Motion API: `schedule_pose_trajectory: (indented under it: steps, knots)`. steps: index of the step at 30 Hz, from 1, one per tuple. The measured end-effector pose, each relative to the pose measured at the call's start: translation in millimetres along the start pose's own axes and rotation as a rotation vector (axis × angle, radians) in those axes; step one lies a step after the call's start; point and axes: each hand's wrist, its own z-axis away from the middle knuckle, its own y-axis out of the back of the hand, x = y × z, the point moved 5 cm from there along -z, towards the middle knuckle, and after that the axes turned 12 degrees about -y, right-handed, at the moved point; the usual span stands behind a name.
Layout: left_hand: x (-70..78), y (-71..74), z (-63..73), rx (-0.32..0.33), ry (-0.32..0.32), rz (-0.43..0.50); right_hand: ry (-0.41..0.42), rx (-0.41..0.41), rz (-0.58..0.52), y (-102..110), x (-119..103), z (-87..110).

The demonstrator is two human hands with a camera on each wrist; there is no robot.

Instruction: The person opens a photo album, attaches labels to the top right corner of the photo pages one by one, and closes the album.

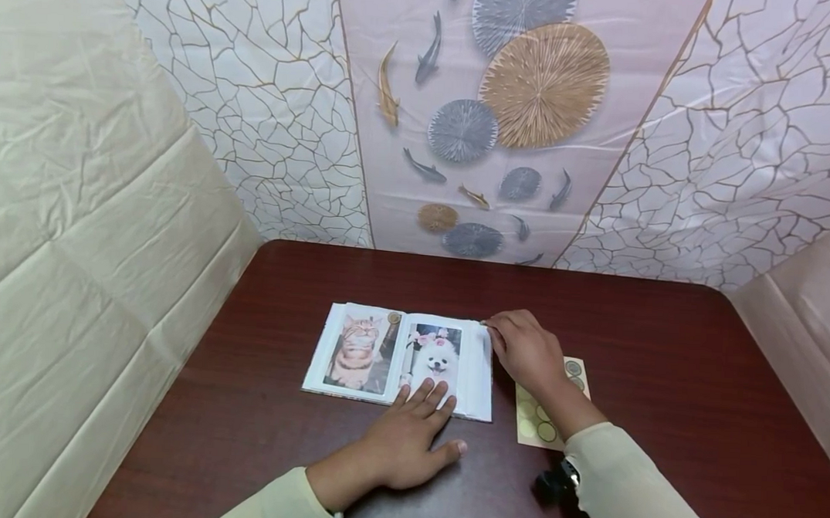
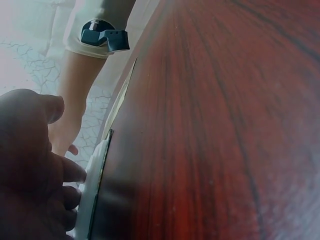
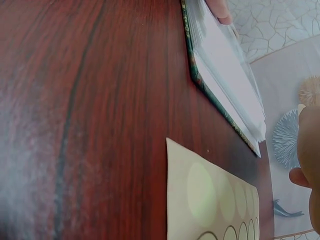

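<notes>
An open photo album (image 1: 479, 385) lies on the table, a cat photo (image 1: 357, 353) on its left page and a white dog photo (image 1: 439, 353) on its right. A round gold sticker (image 1: 395, 318) sits at the cat photo's upper right corner. My left hand (image 1: 410, 444) rests with spread fingers over the lower edge of the right page, covering the bottom of the dog photo. My right hand (image 1: 525, 349) is at the album's upper right corner, fingers bent and thumb beneath them. Whether the fingertips pinch anything there, I cannot tell.
A cream sheet of round stickers (image 3: 215, 200) lies right of the album, partly under my right forearm in the head view. A black wrist camera (image 1: 557, 481) hangs at the right sleeve. Patterned cloth (image 1: 289, 107) hangs behind the dark red table (image 1: 240, 437).
</notes>
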Motion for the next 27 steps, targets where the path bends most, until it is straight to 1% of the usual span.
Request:
schedule_pose_trajectory:
  steps: [4, 14, 27]
  knots:
    - [-0.9, -0.7, -0.2, 0.005, 0.001, 0.008, 0.006, -0.004, -0.005, -3, -1, -1.8]
    - [-0.6, -0.1, 0.0, 0.005, -0.005, 0.005, -0.016, -0.061, -0.018, -16, -4, -7.0]
    - [-1.7, -1.0, 0.1, -0.002, 0.006, -0.017, 0.002, -0.058, -0.014, -26, -10, -11.3]
